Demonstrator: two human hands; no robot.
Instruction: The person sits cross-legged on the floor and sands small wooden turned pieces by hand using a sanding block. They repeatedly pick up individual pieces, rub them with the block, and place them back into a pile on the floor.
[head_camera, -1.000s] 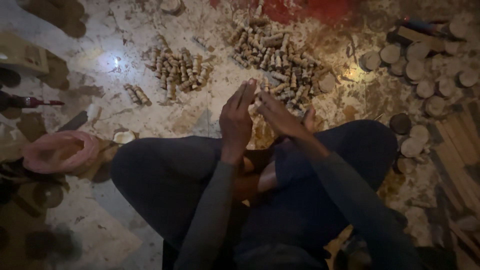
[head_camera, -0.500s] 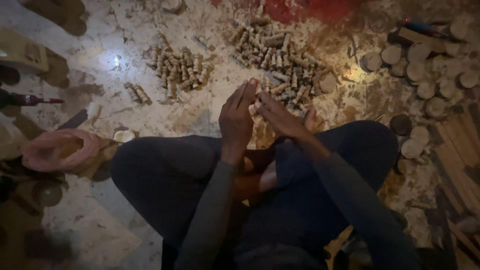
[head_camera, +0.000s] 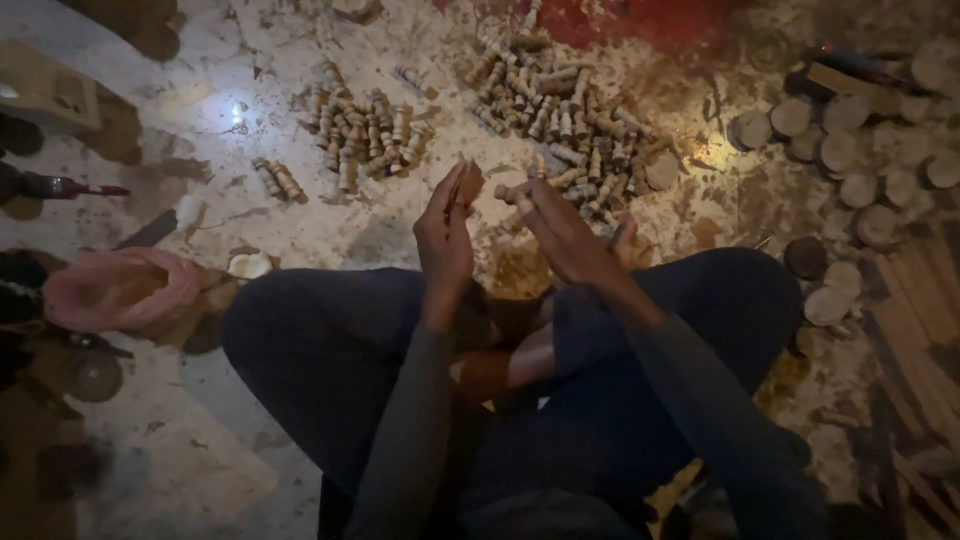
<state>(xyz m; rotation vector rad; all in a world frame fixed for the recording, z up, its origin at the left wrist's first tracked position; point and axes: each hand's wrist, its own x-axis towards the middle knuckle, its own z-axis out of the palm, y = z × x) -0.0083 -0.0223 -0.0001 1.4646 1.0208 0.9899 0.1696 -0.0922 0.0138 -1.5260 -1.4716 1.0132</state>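
**A:** Right, entry for this moment. Person sits cross-legged on the stained pale stone floor (head_camera: 230, 190), both hands raised over the lap. Left hand (head_camera: 445, 235) is upright, fingers pressed together around a small flat reddish-brown wooden piece (head_camera: 466, 185), which sits pinched at the fingertips, held in the air above the knees.

**B:** And the right hand (head_camera: 565, 235)?

**A:** Fingers extended and close together, angled toward the left hand. A short turned wooden peg (head_camera: 512, 192) shows at its fingertips; whether it is actually pinched or just lies behind them on the floor, I cannot tell. Light is poor.

**B:** Surroundings?

**A:** Just beyond the hands, a large loose heap of pale turned wooden pegs (head_camera: 565, 115). Further left, a smaller cluster of the same pegs (head_camera: 360, 135). To the right, cut round wooden discs (head_camera: 860, 150) and stacked wooden slats (head_camera: 920, 310). A crumpled pink cloth (head_camera: 120, 290) lies beside the left knee.

**B:** Risks?

**A:** Judgement only. The flat piece is held by the fingertips alone, so a slip would drop it among the heap, where it would be hard to find in this dimness. A knee shift could also scatter the nearest pegs, which lie close to the shin.
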